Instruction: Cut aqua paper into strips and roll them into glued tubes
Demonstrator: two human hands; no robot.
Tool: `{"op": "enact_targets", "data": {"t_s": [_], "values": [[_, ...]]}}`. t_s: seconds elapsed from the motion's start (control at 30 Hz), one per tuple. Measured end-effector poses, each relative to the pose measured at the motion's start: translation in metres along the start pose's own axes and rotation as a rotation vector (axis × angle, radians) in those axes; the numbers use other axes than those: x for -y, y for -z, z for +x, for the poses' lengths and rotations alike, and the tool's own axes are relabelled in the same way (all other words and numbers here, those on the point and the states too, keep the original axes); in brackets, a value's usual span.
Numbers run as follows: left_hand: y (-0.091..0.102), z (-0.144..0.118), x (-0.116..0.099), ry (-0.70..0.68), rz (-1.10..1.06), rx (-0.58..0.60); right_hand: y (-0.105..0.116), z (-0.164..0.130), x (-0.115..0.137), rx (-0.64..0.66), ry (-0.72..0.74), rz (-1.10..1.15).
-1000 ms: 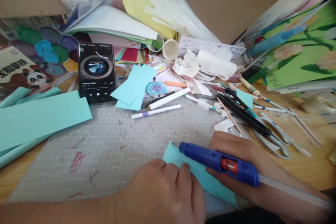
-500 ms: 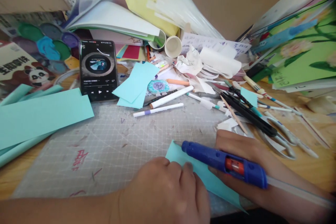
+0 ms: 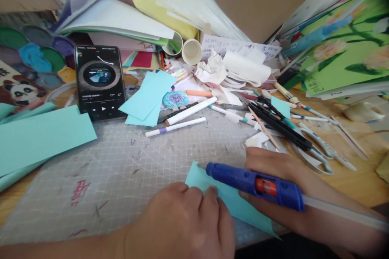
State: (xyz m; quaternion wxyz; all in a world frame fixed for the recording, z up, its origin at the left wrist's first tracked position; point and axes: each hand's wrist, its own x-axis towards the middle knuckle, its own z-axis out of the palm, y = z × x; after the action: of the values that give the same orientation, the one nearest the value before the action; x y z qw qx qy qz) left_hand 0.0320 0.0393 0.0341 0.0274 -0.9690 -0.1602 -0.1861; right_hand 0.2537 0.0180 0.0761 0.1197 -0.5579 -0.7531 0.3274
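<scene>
My right hand (image 3: 282, 170) is wrapped around a blue glue gun (image 3: 249, 180), with a translucent glue stick (image 3: 340, 210) running out of its back end. The gun's nozzle points left at the far corner of a teal paper strip (image 3: 240, 204), which lies slantwise on the cutting mat (image 3: 121, 178). With its fingers curled, my left hand (image 3: 188, 218) presses down on that strip from the near side. Its fingertips are mostly hidden, and part of the strip lies beneath the hand and the gun.
A phone (image 3: 100, 83) stands upright at the back left. Teal paper sheets (image 3: 39, 137) lie at the left, and smaller teal pieces (image 3: 148, 97) by the phone. Markers (image 3: 176, 126), paper scraps (image 3: 212, 68), a black-handled tool (image 3: 279, 125) and scissors (image 3: 316, 141) clutter the back and right.
The camera view has turned slightly right, so everything sits a little further left. Both hands keep nearly the same pose, the glue gun's nozzle still by the strip's corner.
</scene>
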Motion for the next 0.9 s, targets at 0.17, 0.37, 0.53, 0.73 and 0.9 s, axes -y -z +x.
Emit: {"op": "enact_targets", "data": {"t_s": [0.17, 0.37, 0.53, 0.73, 0.9], "values": [[0.003, -0.002, 0.000, 0.008, 0.012, -0.026, 0.003, -0.003, -0.001, 0.082, -0.019, -0.037], [0.006, -0.001, 0.000, -0.008, -0.004, 0.018, 0.002, -0.002, 0.001, 0.062, -0.016, -0.047], [0.004, -0.003, 0.000, -0.003, -0.001, 0.008, 0.003, -0.004, -0.001, 0.057, -0.036, -0.036], [0.007, -0.001, 0.001, -0.013, -0.003, 0.017, 0.006, -0.010, -0.005, 0.077, -0.068, -0.045], [0.008, 0.003, 0.004, -0.040, -0.040, 0.060, 0.007, -0.013, -0.005, 0.094, -0.082, -0.055]]}}
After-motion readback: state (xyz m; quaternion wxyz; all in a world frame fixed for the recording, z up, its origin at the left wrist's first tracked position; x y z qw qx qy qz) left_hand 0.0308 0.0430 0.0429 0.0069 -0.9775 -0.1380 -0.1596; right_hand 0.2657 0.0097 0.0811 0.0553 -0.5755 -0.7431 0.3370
